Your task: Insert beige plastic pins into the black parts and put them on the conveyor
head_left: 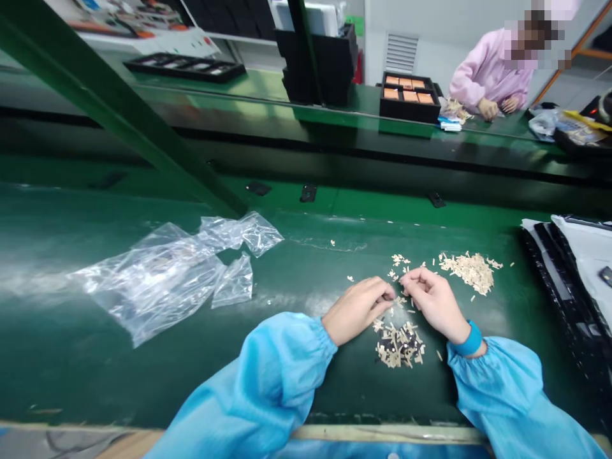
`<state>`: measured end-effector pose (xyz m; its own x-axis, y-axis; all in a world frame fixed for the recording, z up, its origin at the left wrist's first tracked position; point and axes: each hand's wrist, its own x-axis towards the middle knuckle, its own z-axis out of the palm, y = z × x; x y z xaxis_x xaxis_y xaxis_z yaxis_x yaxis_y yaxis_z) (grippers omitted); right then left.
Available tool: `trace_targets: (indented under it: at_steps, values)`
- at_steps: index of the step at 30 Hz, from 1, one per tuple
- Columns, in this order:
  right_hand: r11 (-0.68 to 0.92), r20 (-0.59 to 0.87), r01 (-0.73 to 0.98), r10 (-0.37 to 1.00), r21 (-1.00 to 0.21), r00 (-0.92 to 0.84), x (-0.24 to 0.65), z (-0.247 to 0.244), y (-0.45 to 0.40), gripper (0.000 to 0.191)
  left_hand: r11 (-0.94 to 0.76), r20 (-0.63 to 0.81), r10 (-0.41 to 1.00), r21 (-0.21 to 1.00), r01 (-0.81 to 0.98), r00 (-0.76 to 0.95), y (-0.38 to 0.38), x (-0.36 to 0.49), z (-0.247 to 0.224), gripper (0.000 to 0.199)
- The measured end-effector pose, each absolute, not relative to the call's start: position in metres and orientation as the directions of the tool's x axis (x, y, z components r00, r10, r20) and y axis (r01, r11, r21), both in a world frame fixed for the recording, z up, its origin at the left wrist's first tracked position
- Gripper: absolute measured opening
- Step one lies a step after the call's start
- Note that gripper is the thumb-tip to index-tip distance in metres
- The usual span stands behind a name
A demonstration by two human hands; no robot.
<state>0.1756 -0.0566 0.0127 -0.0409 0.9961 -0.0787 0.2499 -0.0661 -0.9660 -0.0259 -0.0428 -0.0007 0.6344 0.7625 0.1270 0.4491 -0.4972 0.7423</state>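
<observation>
My left hand (pixel 359 307) rests low over the green table, its fingers curled together beside a few small beige pieces. Across from it, my right hand (pixel 436 301) has thumb and forefinger pinched close; whatever is between the fingertips is too small to make out. Just below the two hands lies a pile of small beige and black strips (pixel 400 345). Beyond the fingertips are scattered beige bits (pixel 398 261). A larger heap of beige pieces (pixel 471 271) sits to the right of my right hand.
Crumpled clear plastic bags (pixel 167 274) lie on the left. Stacked black trays (pixel 568 287) stand at the right edge. A green post (pixel 143 127) slants across the left. Behind the ledge, a co-worker in pink (pixel 492 70) works near a black box of orange packs (pixel 410 108).
</observation>
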Motion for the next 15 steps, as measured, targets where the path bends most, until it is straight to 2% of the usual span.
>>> trace_targets:
  at_steps: [3, 7, 9, 11, 15]
  values:
    - [-0.066, -0.065, 0.214, 0.998, -0.975, 0.013, 0.178, 0.011, -0.054, 0.040, -0.537, 0.120, 0.765, 0.660, 0.525, 0.633, -0.041, -0.016, 0.000, 0.020]
    - [-0.066, -0.060, 0.192, 0.997, -0.979, 0.040, 0.180, 0.008, -0.051, 0.039, -0.543, 0.051, 0.764, 0.591, 0.597, 0.643, -0.041, -0.011, 0.006, 0.005]
    - [-0.061, -0.056, 0.204, 0.998, -0.977, 0.031, 0.180, 0.006, -0.052, 0.037, -0.530, 0.034, 0.747, 0.634, 0.563, 0.664, -0.042, -0.016, 0.009, 0.008]
    - [-0.059, -0.063, 0.228, 0.998, -0.972, -0.009, 0.180, 0.006, -0.053, 0.035, -0.470, 0.006, 0.732, 0.729, 0.498, 0.681, -0.041, -0.022, 0.009, 0.010]
    - [-0.049, -0.114, 0.316, 0.975, -0.948, -0.192, 0.179, 0.010, -0.056, 0.035, -0.326, -0.019, 0.711, 0.877, 0.354, 0.703, -0.040, -0.030, 0.005, 0.010]
